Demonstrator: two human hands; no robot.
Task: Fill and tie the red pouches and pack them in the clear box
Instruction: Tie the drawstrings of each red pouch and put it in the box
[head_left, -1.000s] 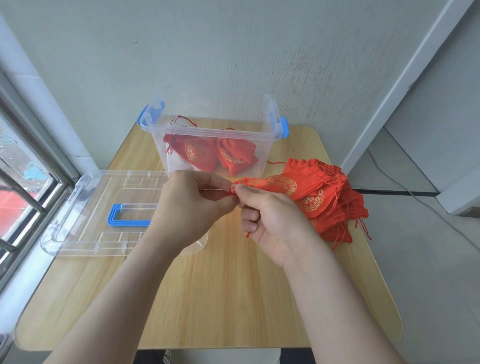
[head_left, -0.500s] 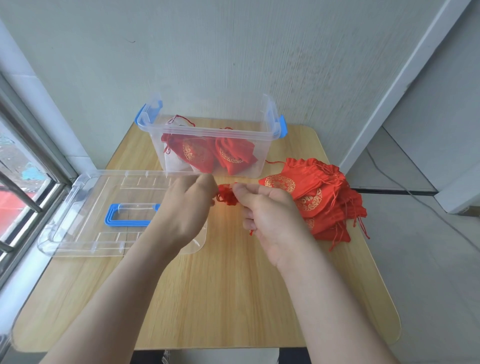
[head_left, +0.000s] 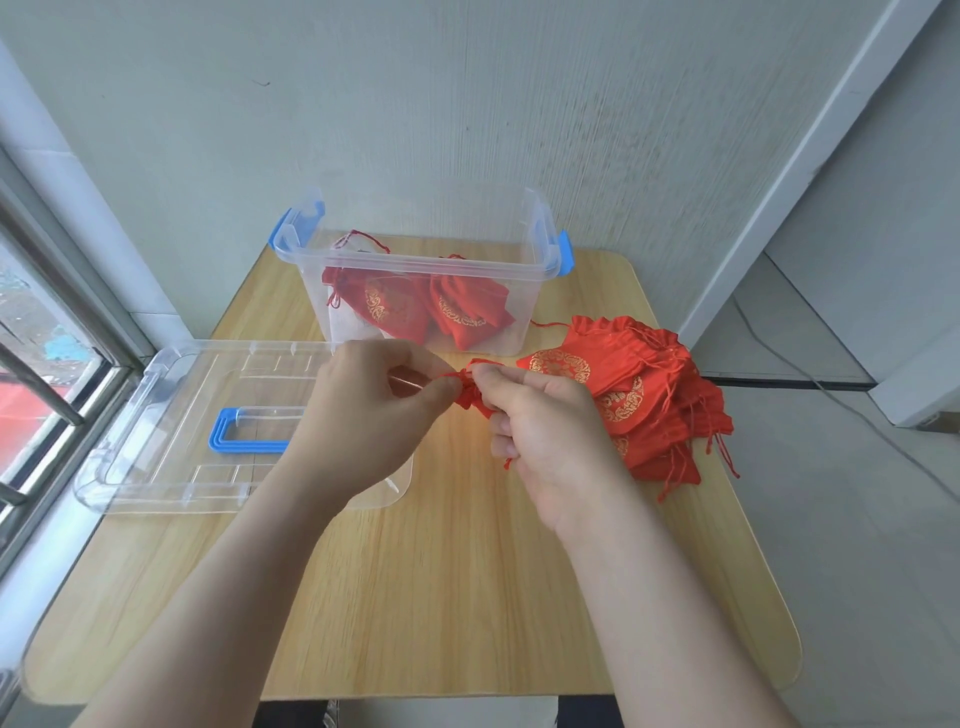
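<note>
Above the middle of the wooden table (head_left: 467, 597) my two hands meet on one red pouch (head_left: 470, 392). My right hand (head_left: 545, 431) grips its body, mostly hiding it, with only the gathered neck showing. My left hand (head_left: 363, 415) pinches the red drawstring at the pouch's mouth. A heap of flat red pouches (head_left: 639, 400) with gold print lies to the right. The clear box (head_left: 530, 249) with blue latches stands at the back and holds two filled red pouches (head_left: 415, 306).
The box's clear lid (head_left: 156, 447) with a blue handle lies flat on the left of the table, partly under my left forearm. A window with metal bars (head_left: 31, 384) runs along the left edge. A wall rises right behind the box.
The pouch's mouth, stretched flat between my hands a second ago, is now bunched tight into a small gathered neck. Both hands stay close together over the table's middle.
</note>
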